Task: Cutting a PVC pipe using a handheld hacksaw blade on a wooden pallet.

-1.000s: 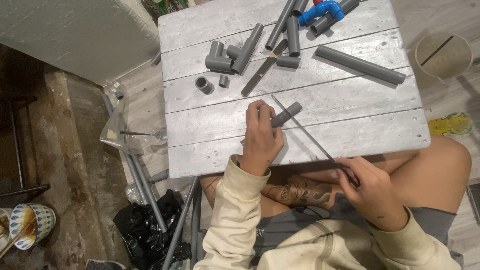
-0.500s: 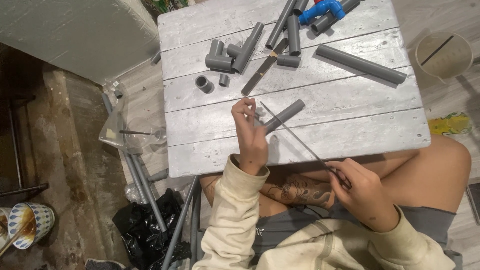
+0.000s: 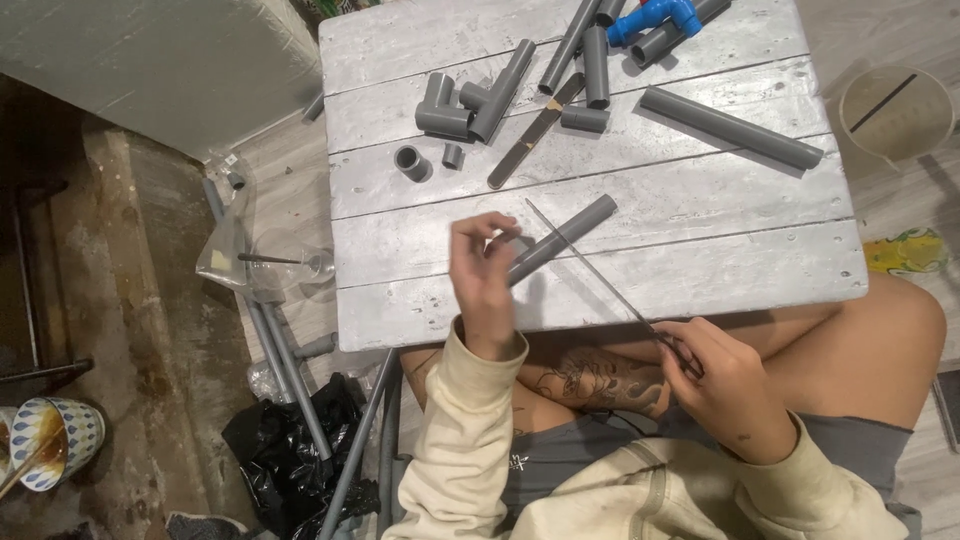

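Observation:
My left hand (image 3: 483, 280) grips the near end of a short grey pipe piece (image 3: 570, 236) and holds it raised above the grey plank table (image 3: 700, 270), its far end pointing up and to the right. My right hand (image 3: 722, 380), down over my lap, holds a thin metal blade (image 3: 590, 265) by its near end. The blade runs up and left across the pipe piece.
Several grey pipes and fittings (image 3: 470, 105) lie at the table's far side, with a long pipe (image 3: 730, 127), a flat file (image 3: 535, 132) and a blue fitting (image 3: 655, 14). A white bucket (image 3: 893, 112) stands right. Long pipes (image 3: 285, 370) and a black bag (image 3: 285, 450) lie on the floor at left.
My left hand has lifted the pipe piece off the table and turned it. My right hand has drawn the blade slightly back toward my lap.

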